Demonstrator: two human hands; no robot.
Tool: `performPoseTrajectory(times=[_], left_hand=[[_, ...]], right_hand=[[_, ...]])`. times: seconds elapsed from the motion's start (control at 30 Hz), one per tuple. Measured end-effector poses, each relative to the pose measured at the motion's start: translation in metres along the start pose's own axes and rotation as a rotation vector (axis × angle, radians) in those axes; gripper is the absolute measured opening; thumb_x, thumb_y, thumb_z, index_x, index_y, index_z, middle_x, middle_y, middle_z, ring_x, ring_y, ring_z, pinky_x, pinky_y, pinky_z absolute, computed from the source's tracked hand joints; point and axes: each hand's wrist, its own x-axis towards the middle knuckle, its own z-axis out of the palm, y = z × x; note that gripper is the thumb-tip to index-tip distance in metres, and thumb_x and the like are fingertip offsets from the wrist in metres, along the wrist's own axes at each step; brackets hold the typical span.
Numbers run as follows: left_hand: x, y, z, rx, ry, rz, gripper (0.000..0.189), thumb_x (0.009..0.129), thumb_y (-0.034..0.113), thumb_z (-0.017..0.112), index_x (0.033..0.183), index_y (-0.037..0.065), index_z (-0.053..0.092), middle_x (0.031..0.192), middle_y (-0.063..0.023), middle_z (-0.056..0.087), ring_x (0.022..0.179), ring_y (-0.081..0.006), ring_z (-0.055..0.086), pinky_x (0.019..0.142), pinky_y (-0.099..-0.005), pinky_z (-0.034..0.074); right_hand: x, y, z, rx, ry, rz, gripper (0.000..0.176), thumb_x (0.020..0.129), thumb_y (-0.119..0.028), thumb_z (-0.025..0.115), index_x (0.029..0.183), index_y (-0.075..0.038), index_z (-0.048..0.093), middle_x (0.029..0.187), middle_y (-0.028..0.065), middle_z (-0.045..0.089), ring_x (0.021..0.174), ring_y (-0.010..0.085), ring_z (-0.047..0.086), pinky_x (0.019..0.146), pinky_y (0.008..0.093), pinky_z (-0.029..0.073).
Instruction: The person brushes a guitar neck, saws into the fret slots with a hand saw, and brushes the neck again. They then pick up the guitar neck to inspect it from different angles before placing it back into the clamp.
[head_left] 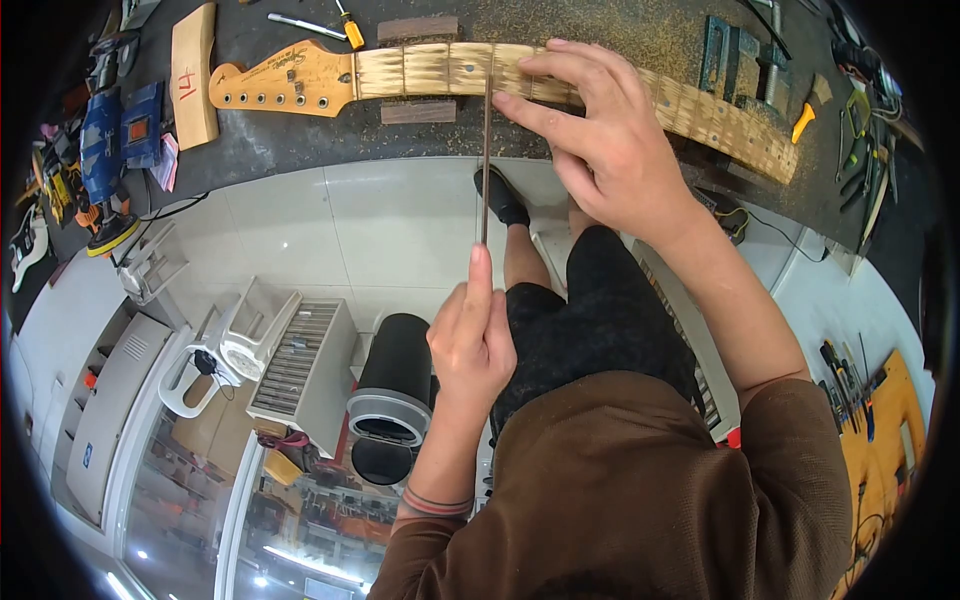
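A guitar neck with a maple headstock (290,80) lies across the dark workbench, its fretboard (430,70) blotched light and dark. My left hand (470,340) is closed around the near end of a long thin file (487,170), index finger stretched along it. The file's far end lies across the fretboard. On the fretboard, just right of the file, my right hand (600,125) rests with its fingers apart; the index fingertip is beside the file. Dark wooden strips (418,111) sit on both sides of the neck.
Sawdust covers the bench (270,140) around the neck. A wooden block (195,75) marked in red, a blue sander (102,150) and a yellow-handled screwdriver (352,30) lie left. A vise (735,60), a brush (812,107) and pliers are right. A black bin (395,360) stands below.
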Motion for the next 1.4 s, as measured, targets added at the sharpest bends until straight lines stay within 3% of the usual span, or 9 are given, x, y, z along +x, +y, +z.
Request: performPoseTrajectory(times=[0.2,0.4,0.5,0.57,0.67,0.77,0.93,1.13,1.4], left_hand=[[0.100,0.020,0.016,-0.043,0.084,0.100,0.062,0.102,-0.014,0.061,0.163,-0.002,0.055,0.100,-0.0219,0.075,0.076,-0.0239,0.065,0.076,-0.0342,0.056],[0.006,0.000,0.008,0.005,0.043,0.026,0.059,0.105,-0.010,0.061,0.163,-0.001,0.056,0.113,-0.0250,0.079,0.082,-0.0253,0.071,0.082,-0.0336,0.058],[0.022,0.009,0.004,0.008,0.060,0.037,0.065,0.100,-0.013,0.064,0.163,-0.002,0.055,0.093,-0.0198,0.074,0.076,-0.0355,0.071,0.074,-0.0387,0.059],[0.077,0.010,0.019,-0.018,0.160,0.188,0.066,0.099,-0.013,0.064,0.163,-0.001,0.055,0.096,-0.0209,0.076,0.077,-0.0367,0.072,0.075,-0.0409,0.059],[0.124,0.028,0.020,-0.064,0.126,0.139,0.065,0.100,-0.013,0.064,0.163,-0.002,0.055,0.097,-0.0214,0.077,0.078,-0.0377,0.072,0.076,-0.0416,0.060],[0.075,0.009,0.017,-0.050,0.135,0.159,0.060,0.103,-0.013,0.062,0.162,-0.003,0.056,0.104,-0.0259,0.076,0.074,-0.0267,0.067,0.074,-0.0336,0.056],[-0.045,-0.012,0.004,0.058,0.001,0.035,0.069,0.093,-0.020,0.062,0.160,-0.009,0.055,0.084,-0.0171,0.066,0.065,-0.0234,0.058,0.066,-0.0308,0.052],[-0.023,0.001,0.019,-0.004,0.089,0.129,0.069,0.092,-0.021,0.062,0.160,-0.010,0.055,0.082,-0.0155,0.064,0.064,-0.0221,0.056,0.064,-0.0302,0.050],[-0.017,0.007,0.023,-0.009,0.021,0.078,0.069,0.095,-0.019,0.062,0.162,-0.007,0.054,0.083,-0.0153,0.065,0.066,-0.0209,0.056,0.067,-0.0286,0.051]], right_hand=[[-0.001,0.002,0.001,0.025,0.019,0.000,0.057,0.078,0.003,0.071,0.130,-0.016,0.082,0.141,0.0092,0.068,0.142,0.0376,0.058,0.118,0.0518,0.050],[0.002,0.003,0.000,0.050,0.029,0.007,0.057,0.078,0.004,0.069,0.130,-0.014,0.081,0.140,0.0098,0.069,0.140,0.0382,0.059,0.118,0.0522,0.050],[0.001,0.004,-0.002,0.045,0.019,0.007,0.057,0.078,0.005,0.069,0.131,-0.013,0.081,0.140,0.0099,0.069,0.141,0.0384,0.059,0.118,0.0522,0.050],[0.002,0.002,-0.002,0.043,0.017,0.003,0.058,0.078,0.005,0.069,0.131,-0.013,0.081,0.140,0.0100,0.068,0.141,0.0385,0.059,0.118,0.0521,0.050],[0.003,0.003,-0.004,0.049,0.002,0.005,0.058,0.078,0.004,0.069,0.132,-0.013,0.080,0.141,0.0104,0.068,0.141,0.0389,0.059,0.118,0.0525,0.050],[0.001,0.006,-0.004,0.044,-0.010,-0.006,0.058,0.077,0.004,0.070,0.132,-0.013,0.080,0.141,0.0114,0.069,0.142,0.0392,0.059,0.119,0.0528,0.050],[-0.005,0.013,-0.012,0.082,0.003,-0.007,0.056,0.079,0.005,0.071,0.131,-0.014,0.080,0.142,0.0118,0.069,0.144,0.0389,0.058,0.122,0.0555,0.047],[-0.019,0.013,-0.027,-0.025,-0.061,0.007,0.054,0.083,-0.001,0.073,0.133,-0.020,0.081,0.144,0.0105,0.069,0.147,0.0382,0.057,0.126,0.0614,0.041],[-0.021,0.012,-0.023,-0.018,-0.064,0.047,0.056,0.083,-0.004,0.074,0.135,-0.024,0.081,0.144,0.0087,0.068,0.148,0.0371,0.055,0.128,0.0605,0.039]])
